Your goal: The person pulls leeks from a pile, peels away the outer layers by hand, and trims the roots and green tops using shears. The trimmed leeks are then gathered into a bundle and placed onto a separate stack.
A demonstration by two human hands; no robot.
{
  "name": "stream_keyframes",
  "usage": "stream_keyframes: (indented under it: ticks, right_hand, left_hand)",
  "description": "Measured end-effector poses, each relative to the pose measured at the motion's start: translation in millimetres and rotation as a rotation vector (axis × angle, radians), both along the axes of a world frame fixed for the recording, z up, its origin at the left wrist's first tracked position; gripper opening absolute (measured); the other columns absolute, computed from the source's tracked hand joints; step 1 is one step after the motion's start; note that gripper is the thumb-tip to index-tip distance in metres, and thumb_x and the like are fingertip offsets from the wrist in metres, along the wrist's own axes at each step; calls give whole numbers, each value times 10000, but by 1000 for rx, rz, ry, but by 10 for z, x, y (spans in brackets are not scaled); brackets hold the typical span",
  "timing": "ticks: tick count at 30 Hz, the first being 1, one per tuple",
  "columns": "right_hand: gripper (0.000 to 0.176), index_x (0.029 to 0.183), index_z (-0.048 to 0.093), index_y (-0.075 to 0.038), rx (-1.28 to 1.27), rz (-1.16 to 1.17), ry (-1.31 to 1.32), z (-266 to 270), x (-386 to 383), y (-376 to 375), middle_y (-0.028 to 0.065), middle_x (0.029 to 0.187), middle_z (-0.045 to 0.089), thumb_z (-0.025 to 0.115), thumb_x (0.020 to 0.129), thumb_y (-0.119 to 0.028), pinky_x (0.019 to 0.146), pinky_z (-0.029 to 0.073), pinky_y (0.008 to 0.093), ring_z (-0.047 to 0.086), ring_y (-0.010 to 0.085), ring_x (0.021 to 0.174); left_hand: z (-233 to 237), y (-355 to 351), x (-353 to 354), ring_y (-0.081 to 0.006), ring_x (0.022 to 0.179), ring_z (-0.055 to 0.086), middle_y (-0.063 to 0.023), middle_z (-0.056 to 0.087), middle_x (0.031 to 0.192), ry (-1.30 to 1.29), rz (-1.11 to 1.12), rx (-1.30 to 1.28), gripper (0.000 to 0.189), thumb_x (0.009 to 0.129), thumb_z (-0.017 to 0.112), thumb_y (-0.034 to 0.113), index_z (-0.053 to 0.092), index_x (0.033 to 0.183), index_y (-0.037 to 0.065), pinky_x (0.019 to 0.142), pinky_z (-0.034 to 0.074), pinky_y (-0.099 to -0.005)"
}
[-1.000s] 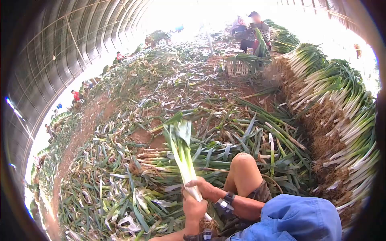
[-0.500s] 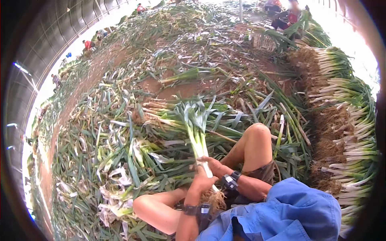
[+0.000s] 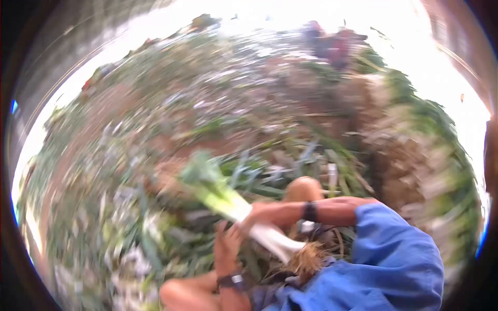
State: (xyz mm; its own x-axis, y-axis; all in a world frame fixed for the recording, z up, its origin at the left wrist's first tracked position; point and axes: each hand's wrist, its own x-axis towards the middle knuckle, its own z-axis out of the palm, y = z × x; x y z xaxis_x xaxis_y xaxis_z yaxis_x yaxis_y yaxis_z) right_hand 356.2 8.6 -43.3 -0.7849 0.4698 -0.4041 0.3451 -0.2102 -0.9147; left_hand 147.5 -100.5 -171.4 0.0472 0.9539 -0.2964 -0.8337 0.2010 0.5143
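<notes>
A small bunch of leeks (image 3: 272,240) lies slantwise over my lap, its green leaves pointing up and left and its brown roots toward my blue shirt. My right hand (image 3: 252,216) is closed around the stalks about midway along. Just left of the stalks, my left hand (image 3: 227,242) is raised with its fingers apart, near the leeks but not wrapped round them. Motion blur softens the fingers of both hands. Beyond the leaf tips, a blurred patch of other leeks (image 3: 168,173) lies on the ground.
A long row of stacked leeks (image 3: 415,155) runs along the right side, roots inward. Loose leaves and trimmings (image 3: 129,207) cover the ground. A person in red (image 3: 340,49) sits at the far right. My bent knees flank my hands.
The leeks have tilted from nearly upright to a leftward slant. My left hand has come off the stalks and moved left, while my right hand keeps its hold. The whole view has shifted and blurred.
</notes>
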Motion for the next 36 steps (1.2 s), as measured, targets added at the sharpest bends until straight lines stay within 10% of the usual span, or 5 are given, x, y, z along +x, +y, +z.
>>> stream_keyframes:
  ticks: [10, 23, 33, 34, 36]
  right_hand:
    - [968, 1370, 315, 96, 888, 222, -388, -336, 498, -657, 245, 857, 644, 807, 580, -169, 738, 556, 486, 670, 450, 887]
    - [556, 1091, 461, 62, 994, -129, -186, 94, 1062, -726, 207, 817, 600, 724, 628, -99, 628, 492, 516, 627, 443, 729]
    - [607, 1146, 495, 22, 1337, -1174, 98, 1523, 2954, 376, 190, 980, 667, 824, 647, -85, 798, 578, 421, 690, 321, 918]
    - [660, 1231, 491, 24, 1385, -1234, 18, 1771, 3298, 522, 184, 1122, 643, 826, 670, -68, 897, 570, 394, 655, 299, 1030]
    - [623, 1275, 502, 26, 1200, -1521, -136, 2231, 3900, 812, 179, 1191, 609, 784, 721, -3, 980, 555, 414, 624, 299, 1082]
  left_hand:
    - [402, 362, 464, -368, 1075, 625, -209, 601, 1273, 577, 297, 84, 500, 999, 529, 376, 534, 1295, -26, 930, 535, -515]
    - [1119, 898, 723, -317, 1130, 605, -198, 578, 1310, 800, 190, 159, 513, 1027, 498, 354, 476, 1384, -13, 947, 526, -470]
    - [4627, 2488, 3504, -206, 1098, 635, -120, 663, 1192, 1170, -89, 1313, 363, 1033, 528, 264, 606, 1281, 10, 990, 492, -353]
    - [4884, 2711, 3979, -222, 1182, 596, -146, 631, 1254, 716, -419, 1424, 432, 1030, 535, 282, 561, 1349, -8, 1016, 469, -362]
    - [5193, 2543, 4554, -274, 1287, 517, -195, 550, 1376, 1032, -281, 1065, 613, 965, 647, 297, 441, 1425, -51, 1048, 436, -380]
